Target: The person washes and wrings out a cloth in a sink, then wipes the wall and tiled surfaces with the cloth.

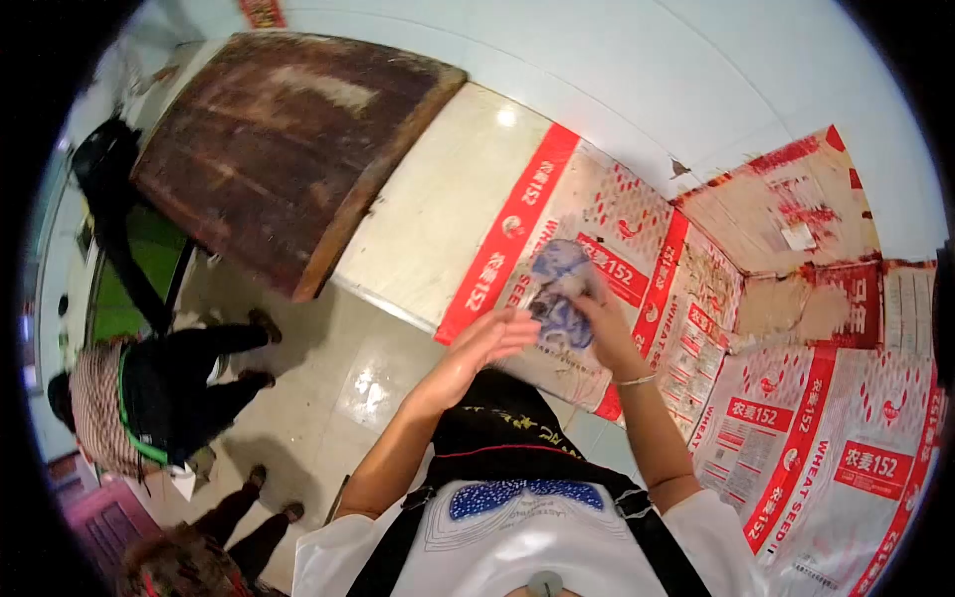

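A blue and white patterned cloth or bag point(565, 323), blurred, is in front of my body over the red and white printed sheet point(612, 204). My right hand point(597, 308) has its fingers bent around the right side of this bundle. At its left edge is my left hand point(494, 338), fingers stretched out and palm turned toward the bundle. Whether the left fingertips touch it cannot be made out. A dark patch shows in the middle of the bundle.
A large dark wooden board point(288, 149) lies on the pale counter point(438, 189) to the left. Stained cardboard point(796, 209) leans on the wall at right, above more printed sheets point(766, 408). Two people point(164, 393) point(189, 552) stand on the floor at lower left.
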Tool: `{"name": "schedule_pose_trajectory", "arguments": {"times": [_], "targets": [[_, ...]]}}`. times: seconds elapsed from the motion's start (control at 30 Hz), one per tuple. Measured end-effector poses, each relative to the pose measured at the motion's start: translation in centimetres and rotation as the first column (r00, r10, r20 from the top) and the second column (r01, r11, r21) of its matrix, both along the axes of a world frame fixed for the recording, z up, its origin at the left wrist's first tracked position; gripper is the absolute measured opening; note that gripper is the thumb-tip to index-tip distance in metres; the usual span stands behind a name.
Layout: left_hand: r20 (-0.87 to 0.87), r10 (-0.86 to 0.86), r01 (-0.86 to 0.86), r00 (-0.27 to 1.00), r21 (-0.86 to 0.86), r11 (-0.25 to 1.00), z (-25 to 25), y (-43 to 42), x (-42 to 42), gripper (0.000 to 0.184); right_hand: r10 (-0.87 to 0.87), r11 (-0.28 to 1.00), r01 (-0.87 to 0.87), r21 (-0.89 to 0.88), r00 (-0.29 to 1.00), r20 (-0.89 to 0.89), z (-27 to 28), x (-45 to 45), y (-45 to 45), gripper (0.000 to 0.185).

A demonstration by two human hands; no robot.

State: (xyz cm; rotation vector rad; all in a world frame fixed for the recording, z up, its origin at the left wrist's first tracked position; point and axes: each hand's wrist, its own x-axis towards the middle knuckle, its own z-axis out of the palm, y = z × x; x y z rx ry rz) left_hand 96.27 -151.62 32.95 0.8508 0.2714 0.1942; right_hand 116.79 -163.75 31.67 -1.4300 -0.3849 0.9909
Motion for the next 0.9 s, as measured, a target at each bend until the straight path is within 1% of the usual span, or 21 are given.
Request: {"name": "schedule_pose_trajectory", "arguments": {"times": [0.07,0.1,0.13,0.17,0.2,0.23,0.27,0.3,0.33,0.37,0.4,0.5,0.57,0.63,0.67,0.7,0.73,0.77,0.8,0.87,0.9], "targets": [[-0.041,-0.102,0.103,0.994,0.034,0.994,-2.0,1.5,1.4,0.048,0.054,0.997,-0.044,-0.058,0.983,0.173,0.7,5.5,0.9,0.044],[-0.037,-0.12,0.121,0.992,0.021,0.992,-2.5,1.8,1.7,0.048,-0.029,0.998,0.047,-0.046,0.943,0.33,0.2,8.5,0.3,0.042],[-0.053,-0.12,0.122,0.991,0.028,0.992,-2.9,2.3,2.0,0.047,-0.038,0.983,0.135,-0.124,0.811,0.584,3.3,10.0,1.4,0.042],[-0.068,-0.121,0.124,0.99,0.036,0.992,-3.7,2.9,2.7,0.047,-0.029,0.993,0.096,-0.069,0.76,0.649,4.1,14.0,1.7,0.043],[-0.066,-0.108,0.108,0.992,-0.004,0.994,-4.3,3.7,3.9,0.047,-0.027,0.951,0.262,-0.165,0.601,0.798,6.2,18.0,3.2,0.042],[-0.07,-0.114,0.113,0.991,-0.016,0.993,-4.9,4.5,4.5,0.047,0.037,0.974,0.215,-0.077,0.181,0.983,7.4,22.7,4.3,0.045],[-0.09,-0.117,0.111,0.989,-0.061,0.992,-5.4,5.2,4.6,0.043,-0.091,0.935,0.345,0.08,0.017,0.996,8.7,25.8,5.8,0.047],[-0.104,-0.117,0.107,0.988,-0.097,0.99,-6.0,6.3,5.4,0.039,-0.108,0.942,0.299,0.152,-0.16,0.981,12.5,26.7,9.0,0.046],[-0.104,-0.112,0.101,0.988,-0.105,0.989,-6.7,6.9,5.9,0.038,-0.115,0.964,0.165,0.207,-0.444,0.889,14.3,29.8,11.0,0.051],[-0.132,-0.122,0.106,0.984,-0.127,0.986,-7.4,7.3,5.9,0.037,-0.026,0.971,0.165,0.173,-0.644,0.764,16.2,31.4,13.6,0.052],[-0.122,-0.141,0.121,0.982,-0.16,0.98,-8.1,8.5,6.7,0.037,-0.04,0.973,0.122,0.196,-0.746,0.665,17.1,33.6,16.8,0.052],[-0.131,-0.178,0.155,0.975,-0.169,0.973,-10.0,11.4,7.8,0.04,0.093,0.964,0.187,0.19,-0.904,0.418,14.1,37.7,23.3,0.052],[-0.141,-0.198,0.175,0.97,-0.159,0.972,-11.3,13.3,8.2,0.045,0.224,0.974,0.217,-0.061,-0.895,0.385,9.8,38.0,26.2,0.055],[-0.107,-0.203,0.176,0.973,-0.223,0.959,-12.0,15.9,8.3,0.037,0.355,0.893,0.156,-0.423,-0.821,0.447,3.5,37.0,29.6,0.054],[-0.127,-0.219,0.186,0.967,-0.227,0.956,-12.6,16.7,8.1,0.037,0.538,0.743,0.333,-0.58,-0.813,0.223,0.2,35.3,32.3,0.049],[-0.126,-0.226,0.193,0.966,-0.231,0.954,-13.1,17.6,7.9,0.037,0.473,0.742,0.217,-0.634,-0.84,0.265,-4.3,35.5,34.3,0.047],[-0.168,-0.244,0.204,0.955,-0.228,0.952,-13.2,18.7,7.9,0.037,0.2,0.829,-0.108,-0.549,-0.86,0.47,-7.3,35.1,37.0,0.044],[-0.208,-0.26,0.213,0.943,-0.221,0.952,-13.3,19.4,7.8,0.038,0.119,0.908,0.11,-0.404,-0.993,-0.003,-9.8,34.1,39.4,0.044],[-0.211,-0.23,0.197,0.95,-0.166,0.966,-13.8,19.7,7.7,0.038,0.138,0.892,0.119,-0.436,-0.99,0.013,-11.9,33.4,41.6,0.046],[-0.248,-0.223,0.194,0.943,-0.135,0.972,-14.1,20.7,7.5,0.038,0.318,0.767,-0.012,-0.642,-0.862,0.395,-15.0,32.0,45.0,0.053],[-0.283,-0.21,0.182,0.936,-0.122,0.976,-14.2,20.9,7.5,0.037,0.373,0.733,-0.018,-0.68,-0.825,0.424,-15.6,31.5,45.8,0.057]]}}
